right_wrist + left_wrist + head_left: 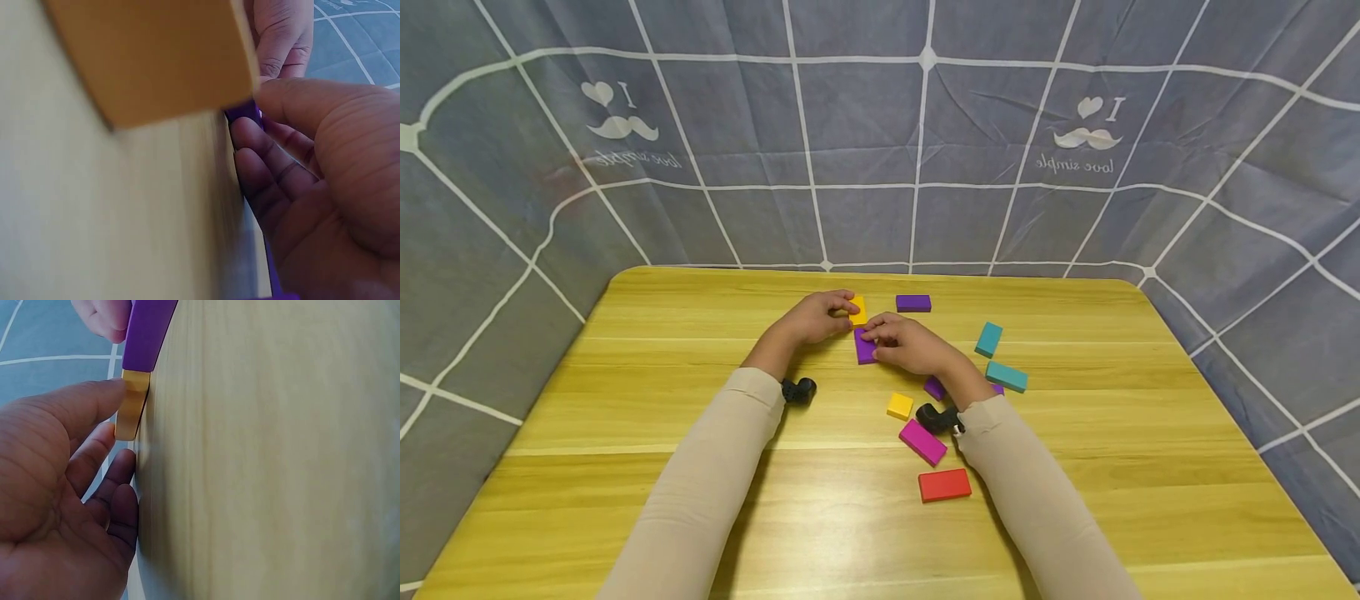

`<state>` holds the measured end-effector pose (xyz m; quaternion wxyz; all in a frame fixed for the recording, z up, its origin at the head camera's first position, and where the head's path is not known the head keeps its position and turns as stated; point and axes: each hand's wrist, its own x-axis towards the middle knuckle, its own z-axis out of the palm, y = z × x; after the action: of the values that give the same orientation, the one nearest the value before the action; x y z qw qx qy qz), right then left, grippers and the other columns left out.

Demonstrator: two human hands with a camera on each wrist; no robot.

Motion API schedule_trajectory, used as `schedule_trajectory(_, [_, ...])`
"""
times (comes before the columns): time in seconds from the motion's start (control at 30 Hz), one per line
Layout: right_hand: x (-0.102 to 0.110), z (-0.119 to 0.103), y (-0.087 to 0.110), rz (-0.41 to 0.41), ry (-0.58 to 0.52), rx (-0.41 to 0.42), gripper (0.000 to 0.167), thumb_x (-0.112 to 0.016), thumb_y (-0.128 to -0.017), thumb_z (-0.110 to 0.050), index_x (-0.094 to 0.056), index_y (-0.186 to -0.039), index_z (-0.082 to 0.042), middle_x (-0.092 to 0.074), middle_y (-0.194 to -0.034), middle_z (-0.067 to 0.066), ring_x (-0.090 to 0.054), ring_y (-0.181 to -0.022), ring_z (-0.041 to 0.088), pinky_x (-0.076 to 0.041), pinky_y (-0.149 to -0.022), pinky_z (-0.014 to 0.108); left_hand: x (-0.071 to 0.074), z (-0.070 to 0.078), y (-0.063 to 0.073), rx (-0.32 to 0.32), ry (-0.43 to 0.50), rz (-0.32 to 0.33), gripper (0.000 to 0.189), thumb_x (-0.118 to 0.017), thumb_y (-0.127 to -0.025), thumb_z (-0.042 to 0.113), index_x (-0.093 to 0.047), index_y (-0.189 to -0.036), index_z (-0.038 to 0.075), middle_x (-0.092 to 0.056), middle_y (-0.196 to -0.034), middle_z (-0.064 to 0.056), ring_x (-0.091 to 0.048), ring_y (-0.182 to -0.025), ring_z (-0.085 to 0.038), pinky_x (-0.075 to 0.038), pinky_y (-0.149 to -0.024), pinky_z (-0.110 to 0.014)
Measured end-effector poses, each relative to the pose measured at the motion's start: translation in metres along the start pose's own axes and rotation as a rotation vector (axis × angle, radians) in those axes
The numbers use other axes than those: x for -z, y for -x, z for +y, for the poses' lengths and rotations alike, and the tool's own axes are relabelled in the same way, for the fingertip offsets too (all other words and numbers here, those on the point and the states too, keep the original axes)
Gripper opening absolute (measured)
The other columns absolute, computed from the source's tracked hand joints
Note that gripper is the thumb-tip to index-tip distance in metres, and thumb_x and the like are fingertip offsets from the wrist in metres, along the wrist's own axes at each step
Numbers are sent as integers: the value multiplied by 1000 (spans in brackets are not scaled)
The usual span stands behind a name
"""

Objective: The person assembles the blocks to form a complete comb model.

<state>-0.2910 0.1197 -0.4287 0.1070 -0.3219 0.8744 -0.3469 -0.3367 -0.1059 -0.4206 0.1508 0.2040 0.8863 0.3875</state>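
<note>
My left hand [816, 318] pinches a yellow block [857, 311] near the back of the table. In the left wrist view, the thumb lies against the near side of that yellow block [132, 406], and the other fingers curl beyond and below it. Directly in front of it, end to end, is a purple block [864, 347]. My right hand [912, 345] holds this purple block with thumb and fingers. Most of it is hidden by the fingers in the right wrist view, where a small part of the purple block [242, 112] shows.
Behind the hands lies another purple block [913, 303]. Two teal blocks [988, 340] are at the right. Under the right wrist, purple pieces [935, 387] are partly covered. Closer in lie a loose yellow block [900, 406], a magenta block [922, 442] and a red block [944, 485].
</note>
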Motion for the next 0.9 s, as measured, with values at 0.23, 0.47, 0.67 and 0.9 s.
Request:
schedule_trajectory(0.23, [-4,0,-2,20,0,15,34,-62,-96,-7,-66,-129,-1,-53,-133,9,-50,-121,21,-44,-101,34,-1,-2,-1,-10,-23,-6,31,-62,-98,11,-66,-128,4,-41,-155,-7,-26,-147,-28,-21,-119,-44])
schedule_trajectory(0.47, [-6,-1,-5,13,-2,26,35,-64,-94,-6,-65,-128,1,-53,-131,11,-52,-109,20,-46,-91,31,-2,-4,-3,-8,-26,-16,32,-61,-98,11,-66,-129,5,-40,-155,-5,-25,-147,-27,-21,-119,-44])
schedule_trajectory(0.67, [-6,-4,-7,11,-12,-4,35,-64,-94,-7,-65,-128,1,-52,-131,10,-52,-104,20,-46,-87,29,-1,-4,-3,0,-13,-21,32,-59,-99,11,-66,-129,5,-39,-156,-3,-24,-148,-26,-21,-119,-45])
schedule_trajectory(0.9, [-7,-6,-7,27,-26,-26,34,-64,-94,-6,-65,-127,1,-52,-131,9,-53,-106,20,-47,-90,30,0,-2,-1,-6,-21,-28,33,-58,-99,11,-65,-131,5,-39,-156,-3,-24,-148,-27,-20,-119,-46])
